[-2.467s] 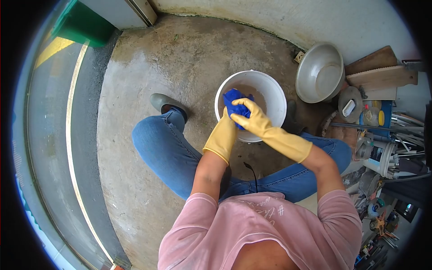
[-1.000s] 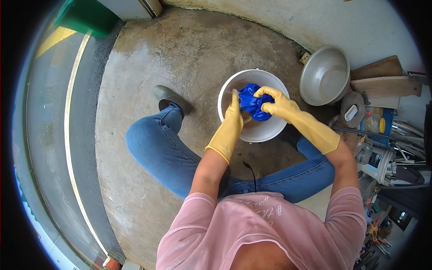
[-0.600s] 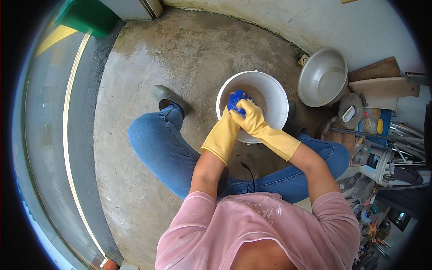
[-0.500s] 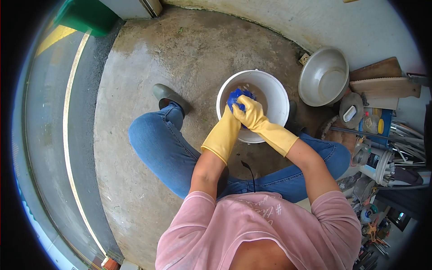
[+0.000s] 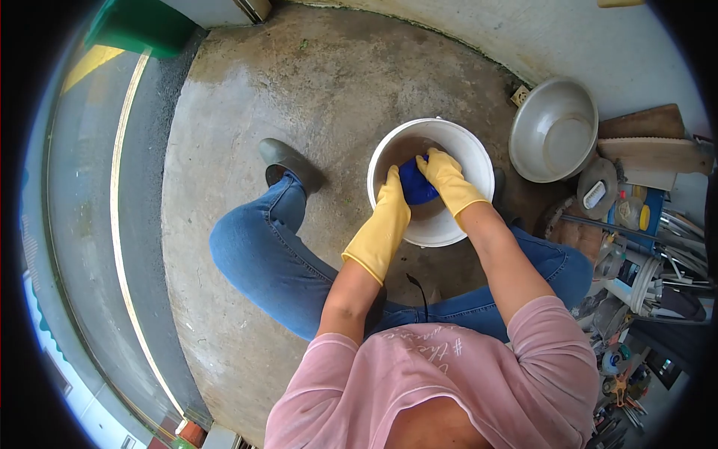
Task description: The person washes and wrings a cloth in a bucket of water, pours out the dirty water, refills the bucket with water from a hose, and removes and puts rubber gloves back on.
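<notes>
A blue cloth [image 5: 419,182] is held between my two hands, low inside a white bucket [image 5: 479,168] that stands on the concrete floor. Brownish water lies at the bottom of the bucket. My left hand [image 5: 392,188], in a long yellow rubber glove, grips the cloth's left side. The matching glove covers my right hand [image 5: 440,169], whose fingers are closed on the upper right edge of the cloth. Part of the cloth is hidden by the gloves.
To the right a metal basin [image 5: 553,131] leans against the wall. Past it are boards [image 5: 654,153], a brush [image 5: 594,195] and a bucket of rods [image 5: 636,280]. My bent legs flank the white bucket. A green bin [image 5: 142,26] stands at the upper left.
The hands were pressed together around the bunched cloth. Now they are farther apart and the cloth is spread between them, lower in the bucket. The view has shifted slightly.
</notes>
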A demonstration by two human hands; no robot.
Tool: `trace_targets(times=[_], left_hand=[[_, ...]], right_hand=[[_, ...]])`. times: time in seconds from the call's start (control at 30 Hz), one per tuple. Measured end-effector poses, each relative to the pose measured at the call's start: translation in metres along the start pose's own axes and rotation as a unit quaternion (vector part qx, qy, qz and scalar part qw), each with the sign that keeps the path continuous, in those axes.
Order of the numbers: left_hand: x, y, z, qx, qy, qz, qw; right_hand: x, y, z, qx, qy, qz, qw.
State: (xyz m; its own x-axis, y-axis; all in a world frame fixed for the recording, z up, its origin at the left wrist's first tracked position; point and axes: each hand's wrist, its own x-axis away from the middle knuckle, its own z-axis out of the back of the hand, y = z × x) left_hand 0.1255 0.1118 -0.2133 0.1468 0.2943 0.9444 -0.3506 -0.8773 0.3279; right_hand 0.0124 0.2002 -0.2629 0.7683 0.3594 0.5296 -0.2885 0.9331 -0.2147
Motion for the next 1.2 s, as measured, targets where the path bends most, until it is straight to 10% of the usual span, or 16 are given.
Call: trace_targets(times=[0.1,0.23,0.33,0.5,0.6,0.83,0.93,1.0,1.2], left_hand=[[-0.015,-0.006,-0.003,-0.131,0.06,-0.048,0.988],[0.0,-0.001,-0.005,-0.183,0.075,-0.072,0.978],[0.0,0.004,-0.002,-0.183,0.034,-0.068,0.98],[0.026,0.013,-0.007,-0.123,0.004,-0.039,0.992],[0.012,0.008,-0.004,-0.078,-0.035,0.001,0.996],[0.004,0.006,0.002,-0.057,-0.108,0.034,0.992],[0.023,0.01,-0.002,0.185,-0.302,0.063,0.933],[0.022,0.01,0.001,0.244,-0.378,0.072,0.89],[-0.005,0.01,0.003,0.26,-0.429,0.053,0.863]], right_hand=[[-0.006,0.009,-0.014,-0.014,-0.018,-0.065,0.998],[-0.018,0.028,-0.046,0.166,-0.13,0.168,0.963],[-0.08,0.032,-0.064,0.004,-0.174,-0.095,0.98],[-0.028,0.011,-0.015,-0.093,-0.036,0.017,0.995],[0.001,-0.002,0.048,-0.419,-0.107,-0.017,0.901],[0.104,-0.011,0.136,-0.639,-0.27,0.062,0.718],[0.136,-0.036,0.138,-0.647,-0.172,0.126,0.732],[0.134,-0.046,0.118,-0.47,-0.054,0.221,0.853],[0.145,-0.075,0.061,-0.374,0.096,0.344,0.856]])
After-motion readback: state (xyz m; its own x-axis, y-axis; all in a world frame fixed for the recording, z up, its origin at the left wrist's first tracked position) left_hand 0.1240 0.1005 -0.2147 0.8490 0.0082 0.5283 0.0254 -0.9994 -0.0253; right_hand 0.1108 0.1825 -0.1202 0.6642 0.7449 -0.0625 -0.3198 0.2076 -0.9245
